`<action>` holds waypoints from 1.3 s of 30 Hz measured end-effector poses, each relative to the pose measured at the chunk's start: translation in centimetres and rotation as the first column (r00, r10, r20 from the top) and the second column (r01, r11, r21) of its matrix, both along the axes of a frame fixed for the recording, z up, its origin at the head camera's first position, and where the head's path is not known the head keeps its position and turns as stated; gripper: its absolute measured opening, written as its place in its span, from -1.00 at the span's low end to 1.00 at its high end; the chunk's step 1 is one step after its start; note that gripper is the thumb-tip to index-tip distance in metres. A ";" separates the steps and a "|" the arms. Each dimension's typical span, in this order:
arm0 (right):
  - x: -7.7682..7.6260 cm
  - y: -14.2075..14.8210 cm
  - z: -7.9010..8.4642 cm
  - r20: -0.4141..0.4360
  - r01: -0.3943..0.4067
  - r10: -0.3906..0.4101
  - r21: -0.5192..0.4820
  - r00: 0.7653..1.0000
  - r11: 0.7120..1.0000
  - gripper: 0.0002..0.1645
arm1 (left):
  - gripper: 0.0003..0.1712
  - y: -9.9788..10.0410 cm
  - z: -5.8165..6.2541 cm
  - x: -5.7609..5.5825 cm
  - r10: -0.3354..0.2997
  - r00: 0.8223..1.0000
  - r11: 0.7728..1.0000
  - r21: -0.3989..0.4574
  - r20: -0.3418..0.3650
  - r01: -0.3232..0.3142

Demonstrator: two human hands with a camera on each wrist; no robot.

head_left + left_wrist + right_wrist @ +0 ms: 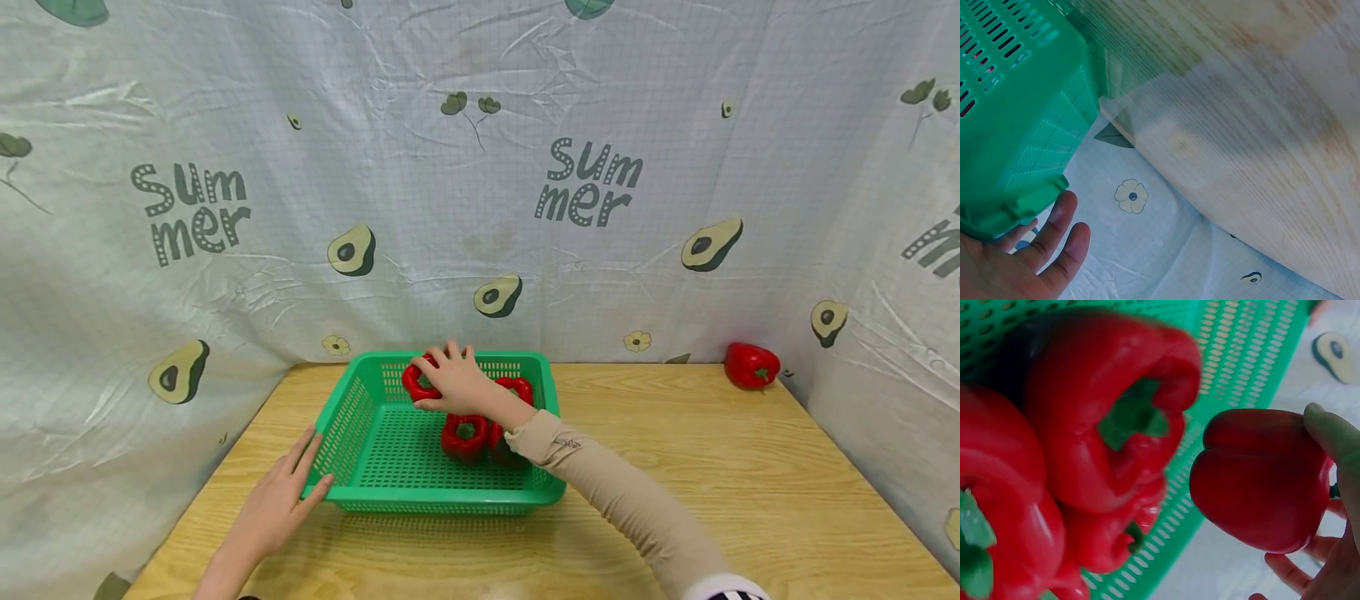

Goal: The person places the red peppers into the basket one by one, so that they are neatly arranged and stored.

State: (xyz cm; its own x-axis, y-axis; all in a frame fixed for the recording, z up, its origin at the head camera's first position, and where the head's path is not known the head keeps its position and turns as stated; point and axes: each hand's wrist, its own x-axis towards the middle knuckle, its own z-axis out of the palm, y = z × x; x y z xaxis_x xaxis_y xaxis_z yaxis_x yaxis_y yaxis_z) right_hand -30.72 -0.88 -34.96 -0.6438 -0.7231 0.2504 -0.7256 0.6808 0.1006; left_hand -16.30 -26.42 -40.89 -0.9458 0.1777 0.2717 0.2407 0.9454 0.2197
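My right hand (459,383) holds a red bell pepper (1260,481) over the back of a green plastic basket (442,496). In the right wrist view, the thumb lies along the pepper's upper side and fingers show below it. Several other red bell peppers (1110,412) with green stems sit in the basket's right half, partly hidden by the right forearm in the head view. At the basket's left side, my left hand (273,498) touches the rim with its fingers extended. The left wrist view shows those fingertips (1066,203) beside the rim's outer edge.
A lone red bell pepper (752,365) lies at the table's far right corner. The basket stands on a wooden table (675,467), close to a pale curtain (420,183) printed with avocados. More curtain hangs along both sides.
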 end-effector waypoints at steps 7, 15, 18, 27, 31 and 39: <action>-1.2 -1.1 -1.1 0.036 0.027 -0.028 0.025 0.999 0.999 -0.26 | -0.28 0.0 0.0 0.0 0.000 1.000 1.000 0.004 -0.002 0.000; -2.0 -1.8 -2.3 0.071 0.037 -0.042 0.064 0.997 0.997 -0.21 | -0.29 0.0 0.0 0.0 -0.008 1.000 1.000 0.008 -0.009 0.008; -2.2 -2.0 -2.9 0.064 0.031 -0.035 0.072 0.997 0.997 -0.21 | -0.29 0.1 0.0 0.0 -0.008 1.000 1.000 0.012 -0.006 0.008; -2.5 -2.4 -3.8 0.089 0.048 -0.065 0.184 0.994 0.982 -0.24 | -0.29 0.1 0.0 0.0 -0.007 1.000 1.000 0.016 -0.008 0.008; -2.5 -2.6 -4.0 0.132 0.057 -0.089 0.232 0.987 0.971 -0.27 | -0.29 0.1 0.0 0.0 -0.001 1.000 1.000 0.012 0.000 0.001; -2.4 -2.9 -4.3 0.171 0.048 -0.095 0.262 0.981 0.964 -0.28 | -0.29 0.1 0.1 0.0 -0.003 1.000 1.000 0.018 0.003 0.003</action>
State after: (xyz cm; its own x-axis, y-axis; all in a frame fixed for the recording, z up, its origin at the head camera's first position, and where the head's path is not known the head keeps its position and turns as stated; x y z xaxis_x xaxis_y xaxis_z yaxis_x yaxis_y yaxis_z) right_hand -33.11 -3.76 -39.24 -0.7136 -0.6978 -0.0617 -0.6979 0.7005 0.1494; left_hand -16.32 -26.36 -40.79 -0.9462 0.1758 0.2716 0.2429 0.9406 0.2374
